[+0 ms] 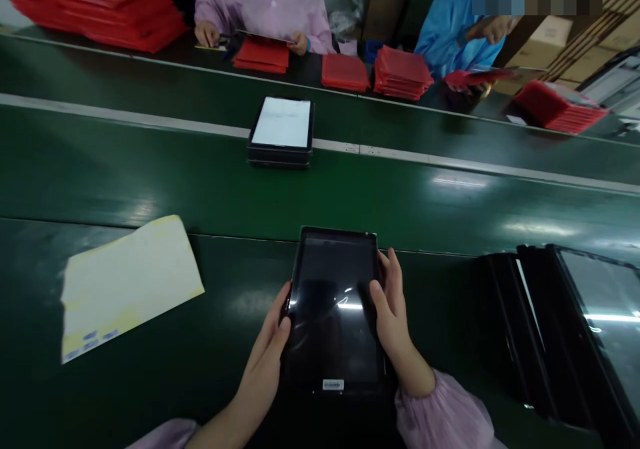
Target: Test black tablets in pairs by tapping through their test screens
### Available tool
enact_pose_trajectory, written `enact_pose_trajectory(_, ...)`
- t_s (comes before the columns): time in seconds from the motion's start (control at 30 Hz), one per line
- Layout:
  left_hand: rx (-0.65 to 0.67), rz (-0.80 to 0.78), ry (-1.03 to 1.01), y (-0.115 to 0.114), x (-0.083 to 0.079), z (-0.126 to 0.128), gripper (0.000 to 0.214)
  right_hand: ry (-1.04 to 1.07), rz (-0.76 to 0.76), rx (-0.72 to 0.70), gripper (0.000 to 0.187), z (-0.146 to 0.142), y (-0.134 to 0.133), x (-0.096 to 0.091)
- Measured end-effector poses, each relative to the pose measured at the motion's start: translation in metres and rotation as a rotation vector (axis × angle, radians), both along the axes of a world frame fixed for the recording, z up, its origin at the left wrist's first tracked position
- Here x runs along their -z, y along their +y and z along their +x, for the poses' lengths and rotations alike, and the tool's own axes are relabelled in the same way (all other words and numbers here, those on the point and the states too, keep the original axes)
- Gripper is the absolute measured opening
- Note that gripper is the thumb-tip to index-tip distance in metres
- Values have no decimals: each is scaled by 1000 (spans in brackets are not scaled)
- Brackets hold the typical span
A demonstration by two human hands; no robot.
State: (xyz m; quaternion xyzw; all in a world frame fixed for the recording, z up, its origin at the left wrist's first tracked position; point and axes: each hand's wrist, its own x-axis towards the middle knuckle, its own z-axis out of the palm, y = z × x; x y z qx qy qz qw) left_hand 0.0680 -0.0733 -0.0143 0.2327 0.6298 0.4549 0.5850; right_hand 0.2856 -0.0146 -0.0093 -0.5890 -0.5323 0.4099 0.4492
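Observation:
A black tablet with a dark, glossy screen lies in front of me, a small white label near its bottom edge. On its left side rests my left hand, thumb along the edge and the other fingers partly hidden. My right hand grips the opposite side, with its thumb on the rim. Both hands hold the tablet between them; whether more tablets are stacked beneath it I cannot tell. To the left lies a yellowish-white sheet with small blue marks.
Beyond a seam, a stack of tablets with a white top screen stands on the green surface. More black tablets lean in a row at right. Across the line, two people handle items beside red stacks.

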Motion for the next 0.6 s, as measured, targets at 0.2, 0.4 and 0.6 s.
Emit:
enact_pose_trajectory(0.2,-11,-28,-56,5,-6,-4,80,-37,46,4,60,11,-6,-2)
enact_pose_trajectory(0.4,-17,-36,-101,8,-8,-3,79,-425,326,-109,37,24,-10,-16)
enact_pose_trajectory(0.6,-74,-65,-74,10,-11,-1,78,-637,493,-343,30,23,-8,-19)
